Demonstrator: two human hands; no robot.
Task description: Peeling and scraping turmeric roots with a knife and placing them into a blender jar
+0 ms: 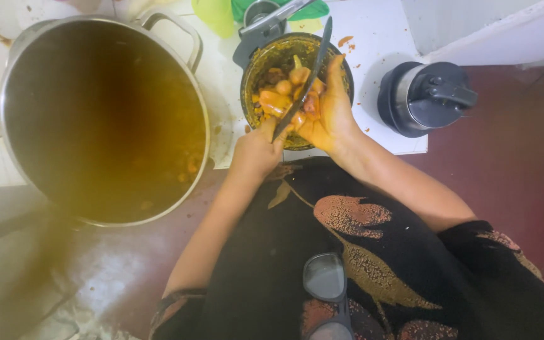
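1. Blade risk: left hand [256, 151], grip closed round the handle of a long dark knife [306, 79], runs it w/ the blade close alongside the right hand [325, 113]. Right-hand fingers curl around wet orange-yellow food pieces [281, 94]; a slip on the oily coating could nick them.
2. Pieces sit in/over a small round pot [294, 88], near the white desk [379, 44] edge; hard push may tip it off.
3. Big steel stockpot [105, 119], just left, holds murky brown-yellow liquid w/ lumps; elbow bump = spill, I'd guess.
4. Textures: pot wall smeared w/ sauce, desk spattered orange. Pieces look soft, lumpy, glossy.
5. Black blender jar [426, 97], matte plastic + metal band, lies on its side at the desk's right edge.
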